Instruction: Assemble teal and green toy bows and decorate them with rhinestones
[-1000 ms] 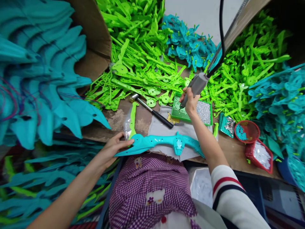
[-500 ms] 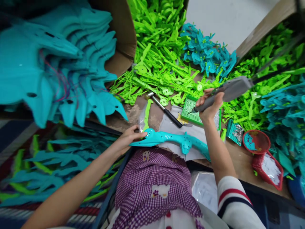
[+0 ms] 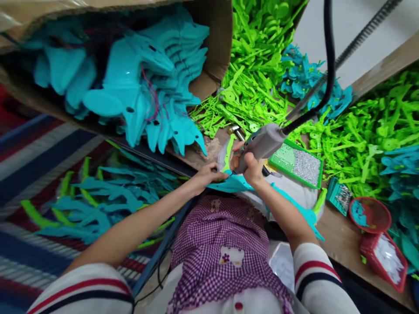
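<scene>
My right hand is wrapped round a grey electric screwdriver, whose cable runs up to the upper right. Its bit points down at the left end of a long turquoise plastic part; whether it touches a screw there is too small to tell. My left hand grips that same end, thumb and fingers closed on it. Across the bench edge in front of my apron lies the part, its middle covered by my right hand and forearm. A bright green plastic piece sits just beyond the left end.
A green tray of small metal pieces stands at the right, near a turquoise tray and red baskets. Green parts are heaped behind. A carton of turquoise shells is at left. A hammer is partly hidden.
My right hand has brought the screwdriver left and down from over the green tray to the turquoise part's left end. My left hand still holds that end. The camera view has shifted.
</scene>
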A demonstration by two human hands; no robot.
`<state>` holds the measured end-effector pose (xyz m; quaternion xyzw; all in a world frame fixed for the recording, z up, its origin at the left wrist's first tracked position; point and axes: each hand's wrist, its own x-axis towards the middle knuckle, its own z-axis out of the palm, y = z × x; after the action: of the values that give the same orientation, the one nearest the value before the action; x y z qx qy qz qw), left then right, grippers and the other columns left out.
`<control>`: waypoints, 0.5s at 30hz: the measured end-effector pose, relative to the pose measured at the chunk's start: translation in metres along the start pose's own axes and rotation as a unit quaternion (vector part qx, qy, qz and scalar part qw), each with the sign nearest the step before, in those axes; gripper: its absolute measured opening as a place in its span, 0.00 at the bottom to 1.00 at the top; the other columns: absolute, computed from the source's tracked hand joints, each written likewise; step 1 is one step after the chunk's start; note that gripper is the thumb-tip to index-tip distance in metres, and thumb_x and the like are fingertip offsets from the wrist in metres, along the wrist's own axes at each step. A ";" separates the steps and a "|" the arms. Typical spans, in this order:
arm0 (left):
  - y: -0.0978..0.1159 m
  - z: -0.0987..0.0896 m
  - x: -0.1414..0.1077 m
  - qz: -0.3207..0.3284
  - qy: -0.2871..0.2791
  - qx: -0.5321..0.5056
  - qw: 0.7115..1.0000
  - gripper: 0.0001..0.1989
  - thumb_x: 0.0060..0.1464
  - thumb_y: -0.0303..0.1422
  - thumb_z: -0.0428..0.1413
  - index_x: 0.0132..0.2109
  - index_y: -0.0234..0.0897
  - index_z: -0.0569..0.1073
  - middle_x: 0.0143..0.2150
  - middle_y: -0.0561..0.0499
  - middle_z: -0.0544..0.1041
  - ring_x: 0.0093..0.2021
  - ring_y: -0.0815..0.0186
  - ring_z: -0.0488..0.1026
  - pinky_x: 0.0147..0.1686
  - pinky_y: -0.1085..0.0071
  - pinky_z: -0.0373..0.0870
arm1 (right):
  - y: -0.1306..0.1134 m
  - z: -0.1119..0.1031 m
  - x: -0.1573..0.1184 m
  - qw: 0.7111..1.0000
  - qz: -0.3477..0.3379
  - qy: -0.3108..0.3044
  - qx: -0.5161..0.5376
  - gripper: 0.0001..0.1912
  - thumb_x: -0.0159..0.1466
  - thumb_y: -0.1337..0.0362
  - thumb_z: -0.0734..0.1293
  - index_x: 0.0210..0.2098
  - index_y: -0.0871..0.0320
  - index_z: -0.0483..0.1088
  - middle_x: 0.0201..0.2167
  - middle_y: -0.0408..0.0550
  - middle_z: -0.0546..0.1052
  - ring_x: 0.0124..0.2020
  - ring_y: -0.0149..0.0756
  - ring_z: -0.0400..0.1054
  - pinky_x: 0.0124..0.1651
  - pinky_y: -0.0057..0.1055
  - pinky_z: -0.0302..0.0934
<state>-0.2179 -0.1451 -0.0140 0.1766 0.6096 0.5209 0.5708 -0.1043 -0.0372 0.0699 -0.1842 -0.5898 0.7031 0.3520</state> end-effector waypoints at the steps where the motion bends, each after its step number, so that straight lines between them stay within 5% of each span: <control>1: -0.001 0.001 0.000 0.002 0.003 0.000 1.000 0.24 0.37 0.37 0.72 0.41 0.35 0.73 0.29 0.53 0.77 0.28 0.68 0.73 0.30 0.71 0.65 | -0.001 0.001 -0.001 1.000 0.005 0.002 -0.004 0.28 0.52 0.36 0.67 0.34 0.55 0.70 0.15 0.38 0.68 0.16 0.32 0.65 0.22 0.32 0.64; 15: 0.000 0.000 -0.003 0.008 -0.012 -0.033 0.999 0.22 0.36 0.36 0.72 0.37 0.36 0.71 0.26 0.54 0.75 0.25 0.69 0.71 0.28 0.71 0.64 | 0.000 0.011 0.001 0.998 0.020 -0.020 -0.056 0.24 0.51 0.40 0.71 0.31 0.54 0.69 0.15 0.39 0.69 0.16 0.32 0.65 0.24 0.33 0.66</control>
<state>-0.2169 -0.1477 -0.0122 0.1689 0.5838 0.5433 0.5792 -0.1124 -0.0447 0.0731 -0.2012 -0.6312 0.6793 0.3157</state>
